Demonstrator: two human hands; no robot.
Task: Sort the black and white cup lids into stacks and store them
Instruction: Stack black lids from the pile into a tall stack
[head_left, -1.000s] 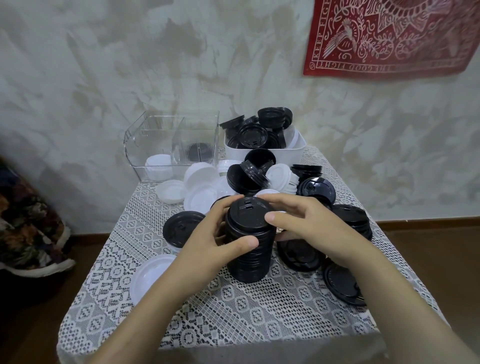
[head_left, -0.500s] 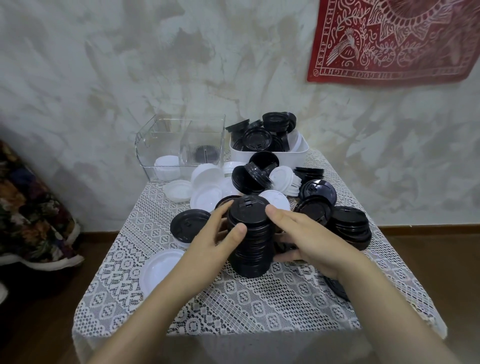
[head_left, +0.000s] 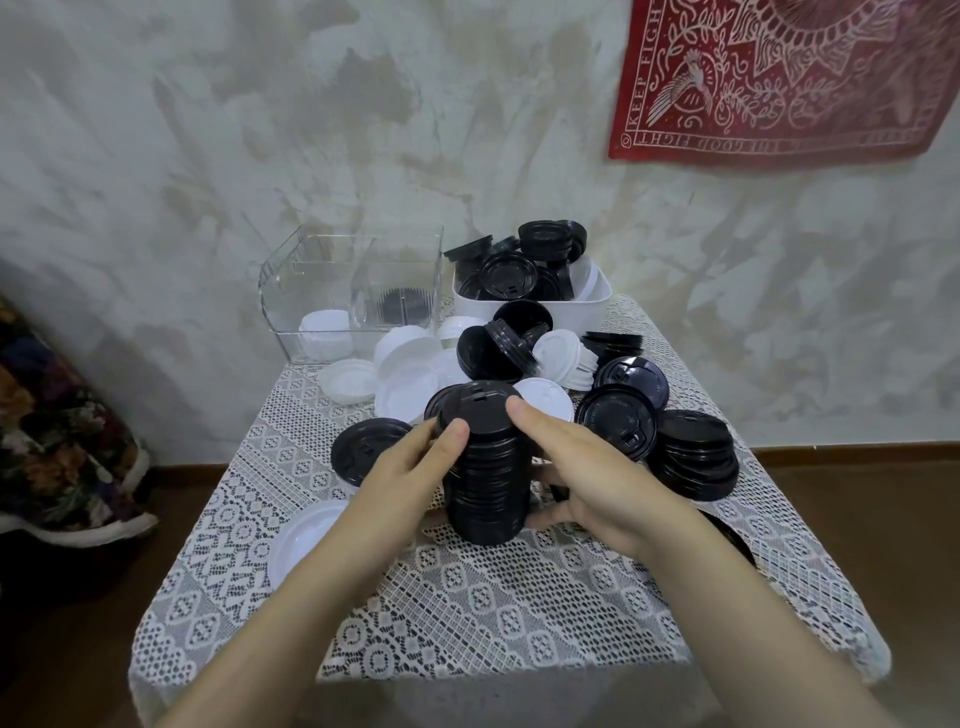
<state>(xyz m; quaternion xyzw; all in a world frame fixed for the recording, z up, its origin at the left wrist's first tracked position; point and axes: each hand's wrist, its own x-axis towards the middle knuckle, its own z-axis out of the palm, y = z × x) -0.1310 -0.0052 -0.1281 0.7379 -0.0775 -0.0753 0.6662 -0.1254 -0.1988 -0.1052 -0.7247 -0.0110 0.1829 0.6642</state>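
Grip: left hand (head_left: 410, 467) and right hand (head_left: 597, 478) clasp the black stack (head_left: 485, 467) from either side, fingers and thumbs curled round it; left thumb sits near the top rim, right thumb low by the base.
Black stack: tall and upright on the lace cloth (head_left: 467, 613), between the two palms.
Near left: a white lid (head_left: 301, 540) lies flat beside the left forearm; a black lid (head_left: 363, 447) lies flat just behind the left hand.
Near right: a short stack (head_left: 696, 457) of black lids stands just beyond the right hand.
Middle: a loose heap (head_left: 498, 348) of black and white lids, mixed, some tilted on edge, just behind the black stack.
Clear bin (head_left: 322, 270): far left by the wall; white lids at its left front, a few black lids seen through its right side.
White bin (head_left: 587, 306): just right of the clear bin; black lids piled above its rim.
Wall: a red cloth (head_left: 779, 78) hangs upper right.
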